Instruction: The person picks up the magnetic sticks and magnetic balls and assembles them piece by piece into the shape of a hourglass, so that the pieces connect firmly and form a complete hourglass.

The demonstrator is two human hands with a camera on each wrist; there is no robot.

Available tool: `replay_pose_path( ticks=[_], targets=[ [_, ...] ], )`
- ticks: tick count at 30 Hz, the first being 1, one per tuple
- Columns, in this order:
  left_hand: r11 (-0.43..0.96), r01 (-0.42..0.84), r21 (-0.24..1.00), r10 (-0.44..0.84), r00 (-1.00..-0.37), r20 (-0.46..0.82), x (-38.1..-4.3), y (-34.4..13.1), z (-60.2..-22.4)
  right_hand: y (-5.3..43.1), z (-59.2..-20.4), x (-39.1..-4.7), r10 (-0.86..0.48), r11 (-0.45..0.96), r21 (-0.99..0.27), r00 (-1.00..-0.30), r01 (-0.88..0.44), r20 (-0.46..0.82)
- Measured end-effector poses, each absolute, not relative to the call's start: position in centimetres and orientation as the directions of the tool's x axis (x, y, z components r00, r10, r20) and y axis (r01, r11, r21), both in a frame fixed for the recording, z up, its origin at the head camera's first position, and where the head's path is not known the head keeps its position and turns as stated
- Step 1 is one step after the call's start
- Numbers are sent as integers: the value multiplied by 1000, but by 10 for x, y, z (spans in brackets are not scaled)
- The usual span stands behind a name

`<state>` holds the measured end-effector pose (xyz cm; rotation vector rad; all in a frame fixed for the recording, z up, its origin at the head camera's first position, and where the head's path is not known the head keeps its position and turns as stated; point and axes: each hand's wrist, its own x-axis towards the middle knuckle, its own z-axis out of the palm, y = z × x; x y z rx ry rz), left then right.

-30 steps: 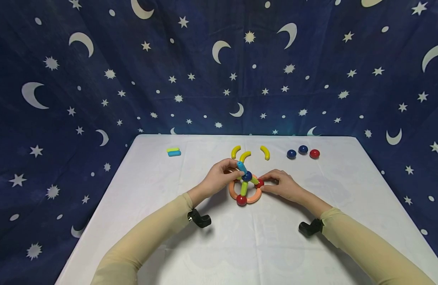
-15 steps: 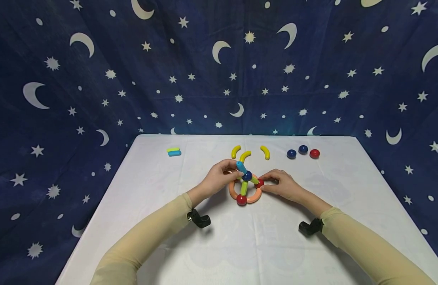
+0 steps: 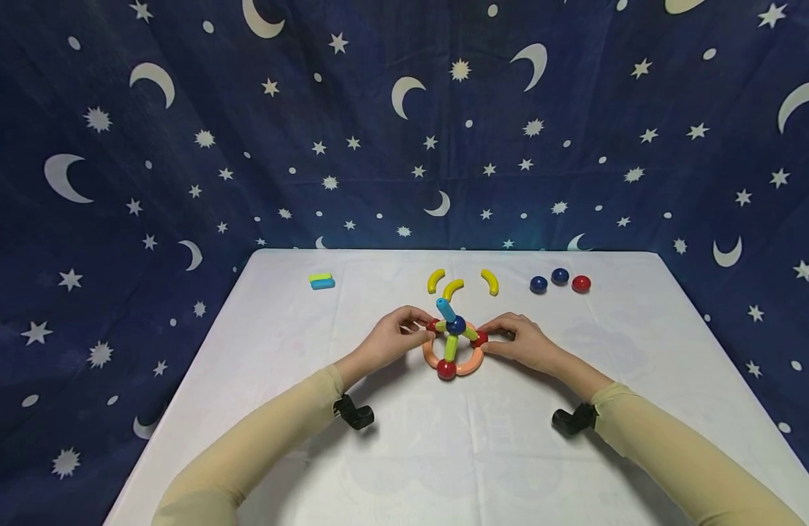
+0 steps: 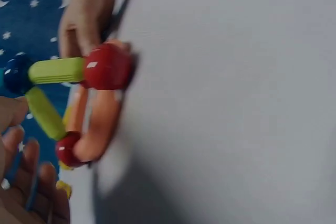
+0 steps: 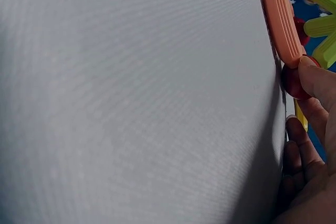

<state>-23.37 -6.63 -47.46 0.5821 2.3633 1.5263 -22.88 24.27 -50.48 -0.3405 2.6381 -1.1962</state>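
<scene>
A ball-and-stick building toy (image 3: 451, 348) stands mid-table. Curved orange rods (image 5: 283, 22) link three red balls (image 3: 446, 370) in a ring. From these, lime sticks (image 4: 56, 70) rise to a dark blue ball (image 3: 456, 325), topped by a tilted light blue stick (image 3: 446, 310). My right hand (image 3: 524, 342) pinches the right red ball (image 5: 295, 81) between thumb and finger. My left hand (image 3: 392, 340) is at the left red ball (image 4: 67, 149), fingertips beside it in the head view; in its blurred wrist view the fingers look spread and apart from the ball.
Several curved yellow rods (image 3: 489, 282) lie behind the toy. Two blue balls (image 3: 538, 285) and a red ball (image 3: 581, 283) sit back right. A lime stick (image 3: 321, 277) and a light blue stick (image 3: 322, 284) lie back left on the white table (image 3: 404, 453).
My left hand has come off the top of the toy by the light blue stick and dropped down and left to the left red ball. My right hand has stayed in place.
</scene>
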Motion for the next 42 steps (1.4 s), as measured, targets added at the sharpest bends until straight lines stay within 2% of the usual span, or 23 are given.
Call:
replay_pose_path(
  ticks=[7,12,15,23,37,42],
  targets=[
    [609,307,732,470,-883,-21,-205,-61,-488,243,-503,-228,-298,650,-751,-948,-115,-112],
    [700,370,611,441,-897,38,-191,-49,-496,242,-503,-229,-284,648,-757,-949,-87,-134],
    [724,375,579,420,-905,61,-190,-45,-498,241,-504,-229,-281,656,-750,-950,-88,-135],
    [685,367,630,416,-906,76,-196,-54,-498,239,-500,-224,-264,666,-738,-960,-108,-98],
    [658,333,675,420,-907,38,-220,-72,-496,205,-483,-188,-166,756,-654,-954,39,-249],
    [647,326,689,431,-902,21,-231,-76,-495,191,-476,-173,-273,723,-691,-914,10,-299]
  ],
)
